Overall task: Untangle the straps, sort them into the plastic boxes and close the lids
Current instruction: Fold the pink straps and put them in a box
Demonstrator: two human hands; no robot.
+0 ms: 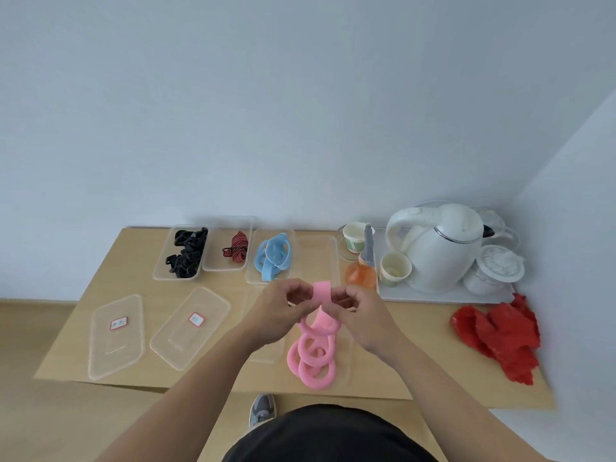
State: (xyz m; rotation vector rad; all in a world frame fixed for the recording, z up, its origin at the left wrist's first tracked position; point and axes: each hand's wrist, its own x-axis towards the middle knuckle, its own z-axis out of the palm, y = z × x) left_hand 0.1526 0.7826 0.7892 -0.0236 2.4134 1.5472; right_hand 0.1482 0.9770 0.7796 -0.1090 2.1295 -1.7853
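The left hand (278,316) and right hand (365,316) were held close together above the middle of the worktop (420,348), each pinching the top loop of the pink straps (313,356). The rest of the bundle hung tangled below them. At the far left, open boxes (160,261) held black straps (186,253), red-striped straps (237,248) and blue straps (274,256). Two lids (116,348) lay at the near left.

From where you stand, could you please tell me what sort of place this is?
Probably a plain room in a home or small office: a wooden table against bare walls, a white kettle with paper cups on a tray, and clear plastic boxes of straps.
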